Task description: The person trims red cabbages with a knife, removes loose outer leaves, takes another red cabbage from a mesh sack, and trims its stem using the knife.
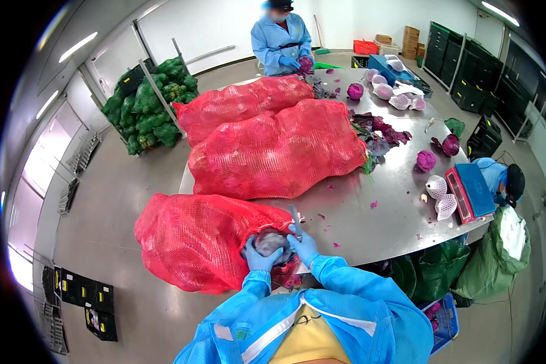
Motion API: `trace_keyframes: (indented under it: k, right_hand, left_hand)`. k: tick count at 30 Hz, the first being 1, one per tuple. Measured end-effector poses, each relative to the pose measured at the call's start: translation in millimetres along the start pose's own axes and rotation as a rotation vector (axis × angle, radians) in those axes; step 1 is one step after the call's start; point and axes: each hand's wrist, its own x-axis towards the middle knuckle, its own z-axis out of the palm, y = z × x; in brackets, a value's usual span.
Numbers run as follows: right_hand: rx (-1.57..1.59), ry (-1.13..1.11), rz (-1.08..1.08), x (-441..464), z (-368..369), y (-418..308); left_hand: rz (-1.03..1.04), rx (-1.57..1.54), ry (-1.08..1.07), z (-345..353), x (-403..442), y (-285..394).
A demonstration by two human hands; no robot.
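"Why both hands, u think?"
"Prob b/c the cabbage (pixel 270 242) is big. L hand (pixel 261 257) hugs it in the red bag (pixel 191 239)'s mouth; R hand (pixel 304 245) grips a gray tool (pixel 295 216) too."
"Room?"
"Bag's at 9 o'clock, past the surface (pixel 361 221)'s edge. Bare metal's at 2 o'clock."

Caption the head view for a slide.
Gloved left hand on a red cabbage in a red mesh sack; right hand holding a knife-like tool.
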Motion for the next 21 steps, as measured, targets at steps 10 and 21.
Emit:
trace_keyframes:
  k: [10, 21]
  right_hand:
    - [0.276, 0.259, 0.205, -24.4, -56.2, 23.4]
    - [0.731, 0.151, 0.482, -65.7, -98.3, 6.5]
  left_hand:
    - [-0.215, -0.677, -0.481, 73.4, 33.2, -25.2]
    - [0.027, -0.38, -0.858, 87.1, 20.4, 32.2]
